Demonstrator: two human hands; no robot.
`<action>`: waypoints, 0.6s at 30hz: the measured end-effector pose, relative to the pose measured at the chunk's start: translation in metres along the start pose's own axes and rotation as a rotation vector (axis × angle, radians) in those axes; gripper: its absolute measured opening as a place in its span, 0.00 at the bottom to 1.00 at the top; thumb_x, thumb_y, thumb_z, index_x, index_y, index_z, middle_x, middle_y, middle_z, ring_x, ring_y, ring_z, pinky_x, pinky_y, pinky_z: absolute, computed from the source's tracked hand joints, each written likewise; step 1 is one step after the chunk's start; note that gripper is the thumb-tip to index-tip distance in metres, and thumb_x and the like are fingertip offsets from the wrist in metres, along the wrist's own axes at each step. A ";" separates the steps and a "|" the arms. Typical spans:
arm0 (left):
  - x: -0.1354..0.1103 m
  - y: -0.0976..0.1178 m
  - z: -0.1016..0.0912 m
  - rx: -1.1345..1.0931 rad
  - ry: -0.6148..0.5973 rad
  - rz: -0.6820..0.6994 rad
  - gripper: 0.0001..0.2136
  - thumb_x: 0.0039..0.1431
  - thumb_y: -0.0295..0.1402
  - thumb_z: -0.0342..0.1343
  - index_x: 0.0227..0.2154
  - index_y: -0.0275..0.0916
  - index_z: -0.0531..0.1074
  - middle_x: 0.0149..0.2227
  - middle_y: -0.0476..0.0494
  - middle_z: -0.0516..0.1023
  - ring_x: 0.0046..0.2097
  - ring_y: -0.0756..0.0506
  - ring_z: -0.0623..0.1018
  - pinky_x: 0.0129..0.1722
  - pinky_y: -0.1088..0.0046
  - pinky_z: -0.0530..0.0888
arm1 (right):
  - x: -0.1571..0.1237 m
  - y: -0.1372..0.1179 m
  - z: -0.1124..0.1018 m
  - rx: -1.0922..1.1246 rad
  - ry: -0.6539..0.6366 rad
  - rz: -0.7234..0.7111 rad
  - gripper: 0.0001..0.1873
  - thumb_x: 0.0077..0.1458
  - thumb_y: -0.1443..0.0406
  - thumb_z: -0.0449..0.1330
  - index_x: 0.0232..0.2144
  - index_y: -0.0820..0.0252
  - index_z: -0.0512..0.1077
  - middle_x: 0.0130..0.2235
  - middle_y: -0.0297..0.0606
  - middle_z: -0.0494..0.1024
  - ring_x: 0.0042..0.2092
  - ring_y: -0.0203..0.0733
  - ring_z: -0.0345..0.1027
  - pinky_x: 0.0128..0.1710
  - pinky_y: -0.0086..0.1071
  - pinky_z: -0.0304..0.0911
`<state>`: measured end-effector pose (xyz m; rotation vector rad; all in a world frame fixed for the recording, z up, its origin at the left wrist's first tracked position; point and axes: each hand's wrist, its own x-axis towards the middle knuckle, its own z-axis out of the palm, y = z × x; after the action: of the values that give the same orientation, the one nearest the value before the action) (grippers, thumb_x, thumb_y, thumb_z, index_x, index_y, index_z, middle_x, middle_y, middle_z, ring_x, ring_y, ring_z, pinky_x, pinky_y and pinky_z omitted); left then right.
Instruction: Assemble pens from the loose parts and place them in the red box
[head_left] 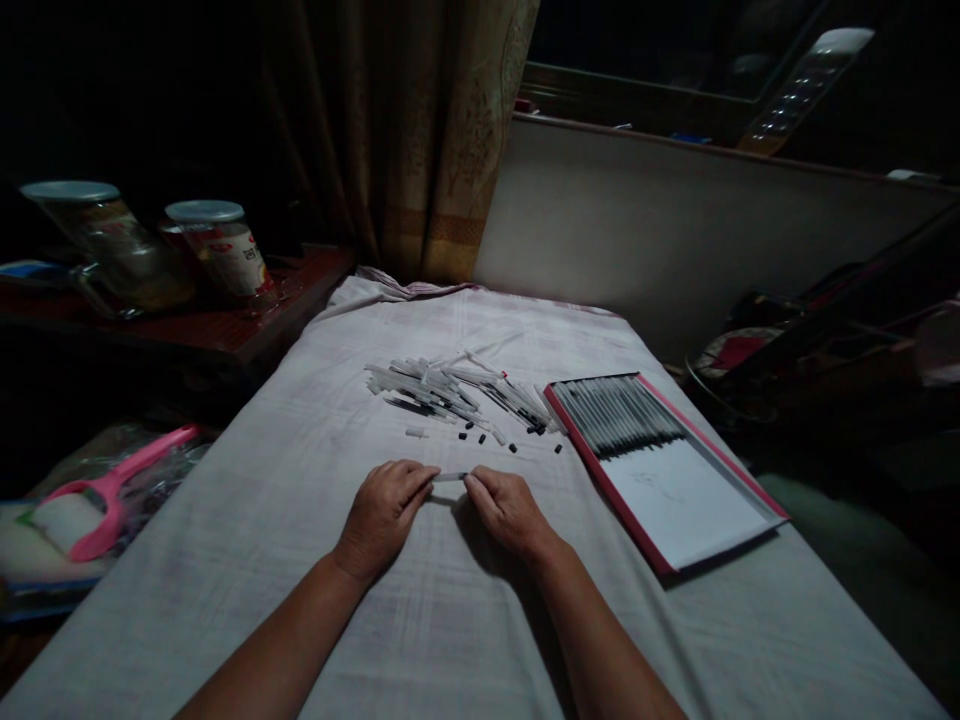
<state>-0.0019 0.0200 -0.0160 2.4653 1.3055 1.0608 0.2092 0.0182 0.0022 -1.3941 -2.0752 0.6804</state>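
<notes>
My left hand (386, 512) and my right hand (508, 510) rest on the cloth-covered table (315, 560), both closed in a pinch on the two ends of one clear pen barrel (450, 477) held level between them. Beyond my hands lies a loose heap of pen parts (450, 393), with small black caps (513, 447) scattered near it. To the right sits a shallow red-edged tray (679, 500); a row of assembled pens (619, 412) fills its far end.
Two lidded glass jars (217, 250) stand on a dark wooden shelf (247, 325) at the left. A pink-handled tool (112, 487) lies in a bag lower left. A curtain (420, 140) hangs behind the table. Dark clutter lies at the right.
</notes>
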 end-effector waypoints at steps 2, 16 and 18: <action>0.000 0.002 0.000 -0.007 -0.009 0.016 0.10 0.64 0.30 0.53 0.45 0.41 0.75 0.38 0.43 0.79 0.40 0.44 0.77 0.41 0.66 0.72 | -0.004 -0.001 0.002 0.013 0.024 0.025 0.16 0.63 0.58 0.48 0.30 0.58 0.72 0.26 0.35 0.75 0.28 0.38 0.66 0.30 0.29 0.57; 0.052 -0.049 -0.005 0.189 -0.082 -0.116 0.13 0.62 0.34 0.51 0.45 0.40 0.76 0.45 0.38 0.78 0.47 0.39 0.76 0.48 0.59 0.72 | -0.035 0.030 -0.016 0.439 0.351 0.273 0.21 0.59 0.53 0.51 0.25 0.60 0.73 0.21 0.34 0.72 0.24 0.37 0.64 0.25 0.29 0.60; 0.060 -0.059 -0.005 0.183 -0.113 -0.159 0.11 0.59 0.35 0.53 0.41 0.41 0.77 0.45 0.38 0.79 0.47 0.38 0.76 0.49 0.58 0.71 | -0.035 0.032 -0.016 0.472 0.373 0.280 0.21 0.58 0.53 0.52 0.24 0.60 0.73 0.21 0.34 0.72 0.24 0.37 0.64 0.25 0.29 0.60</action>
<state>-0.0224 0.1017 -0.0074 2.4543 1.5950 0.7862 0.2527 -0.0023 -0.0134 -1.4105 -1.3382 0.8770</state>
